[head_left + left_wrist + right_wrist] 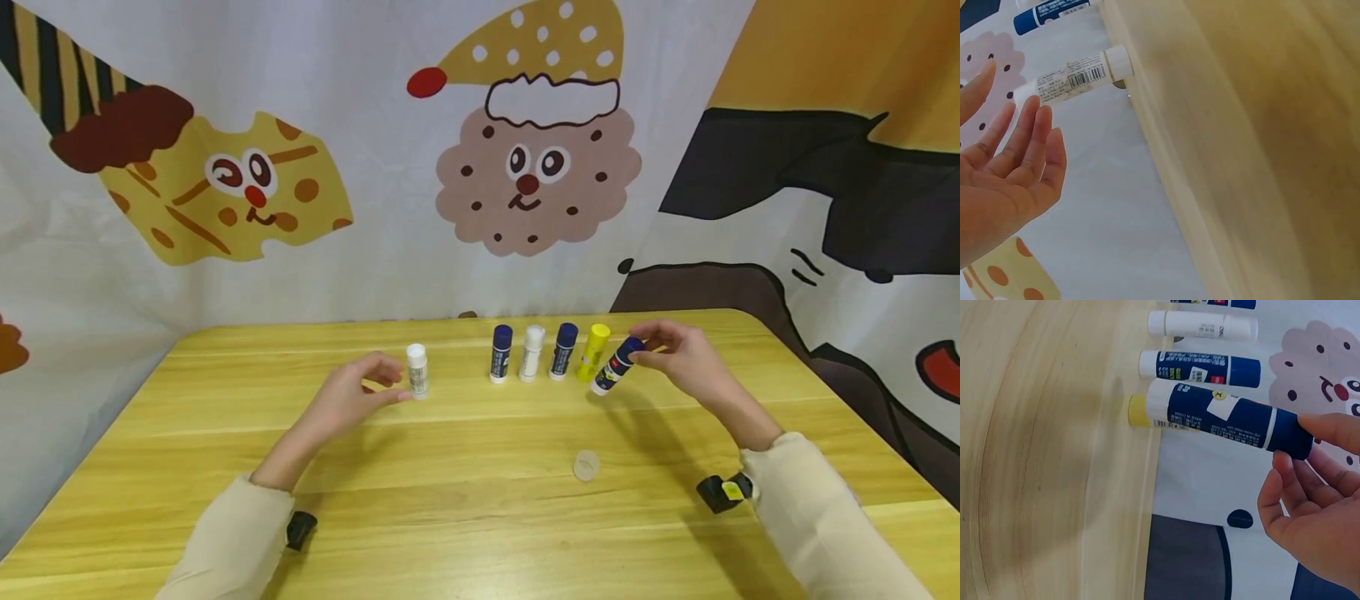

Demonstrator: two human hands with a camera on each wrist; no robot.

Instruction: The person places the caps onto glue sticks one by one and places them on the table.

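Note:
By its blue cap, my right hand [688,360] pinches a navy glue stick [615,367] between thumb and fingers. The stick leans, its white base down and to the left, overlapping a yellow glue stick [595,352] in the right wrist view. My left hand [358,390] is around the near side of a white glue stick [417,372] standing upright at the left. Its fingers are spread and loosely bent, and the left wrist view shows the fingertips close to the stick's cap [1024,94] without gripping it.
Between the hands stand a navy glue stick [501,354], a white one [531,353] and another navy one [562,352], in a row with the yellow one. A small translucent disc [587,466] lies nearer on the wooden table [450,533]. A cartoon-printed curtain [390,208] hangs behind.

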